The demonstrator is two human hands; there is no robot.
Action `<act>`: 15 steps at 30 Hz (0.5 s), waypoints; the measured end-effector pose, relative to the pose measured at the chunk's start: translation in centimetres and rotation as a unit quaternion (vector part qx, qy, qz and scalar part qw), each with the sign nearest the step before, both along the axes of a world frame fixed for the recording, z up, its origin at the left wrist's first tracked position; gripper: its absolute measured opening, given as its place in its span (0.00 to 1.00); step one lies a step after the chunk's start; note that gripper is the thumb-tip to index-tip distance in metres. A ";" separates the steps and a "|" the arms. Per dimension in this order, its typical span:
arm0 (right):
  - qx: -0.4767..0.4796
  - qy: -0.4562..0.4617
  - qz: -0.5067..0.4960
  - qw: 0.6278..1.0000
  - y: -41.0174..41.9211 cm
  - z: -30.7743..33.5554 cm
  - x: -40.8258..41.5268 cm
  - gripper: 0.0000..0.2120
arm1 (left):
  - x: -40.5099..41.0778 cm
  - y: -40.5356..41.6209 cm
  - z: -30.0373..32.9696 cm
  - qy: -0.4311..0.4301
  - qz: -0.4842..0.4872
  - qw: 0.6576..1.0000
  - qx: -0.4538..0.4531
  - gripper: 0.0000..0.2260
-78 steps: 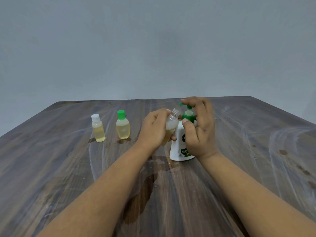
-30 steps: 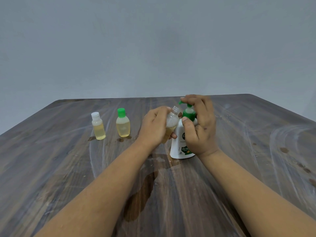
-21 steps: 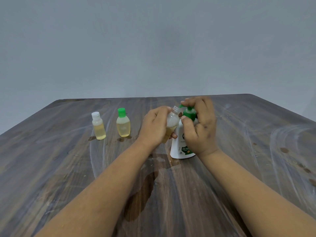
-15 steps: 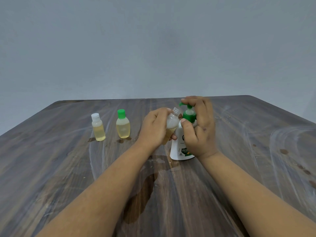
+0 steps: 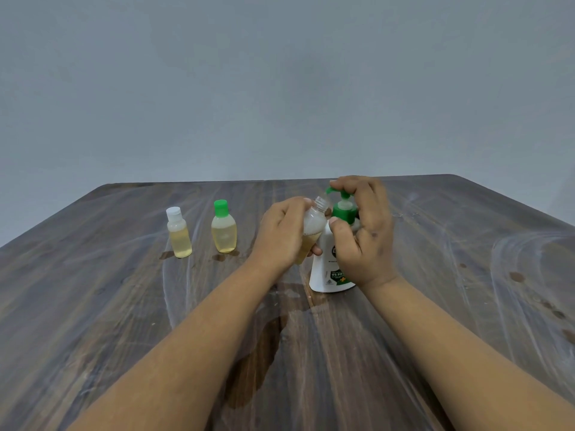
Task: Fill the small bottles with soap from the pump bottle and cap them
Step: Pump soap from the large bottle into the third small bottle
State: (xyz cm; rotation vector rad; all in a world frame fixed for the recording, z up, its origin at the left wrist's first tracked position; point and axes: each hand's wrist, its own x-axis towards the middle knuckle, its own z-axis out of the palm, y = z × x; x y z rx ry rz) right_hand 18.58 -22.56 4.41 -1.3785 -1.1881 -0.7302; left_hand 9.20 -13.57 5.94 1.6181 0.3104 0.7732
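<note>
Near the middle of the dark wooden table [image 5: 435, 306] stands the white plastic pump bottle with a green pump head [image 5: 323, 269], upright on its base. The right hand [image 5: 364, 234] is over this pump bottle: its fingers curl on top of the green pump head and the thumb lies against the green collar. Just left of the pump bottle, the left hand [image 5: 281, 234] grips a small clear uncapped bottle [image 5: 312, 228], tilted with its open neck under the green spout. This bottle is about half full of yellow soap. Further left of the pump bottle, well apart, stand a small green-capped bottle [image 5: 224, 234] and a small white-capped bottle [image 5: 179, 237], both holding yellow soap.
</note>
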 end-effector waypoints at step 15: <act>-0.016 -0.016 -0.004 1.000 -0.1 -0.2 0.0 0.22 | 0.0 0.0 0.0 -0.004 -0.003 1.000 0.000 0.17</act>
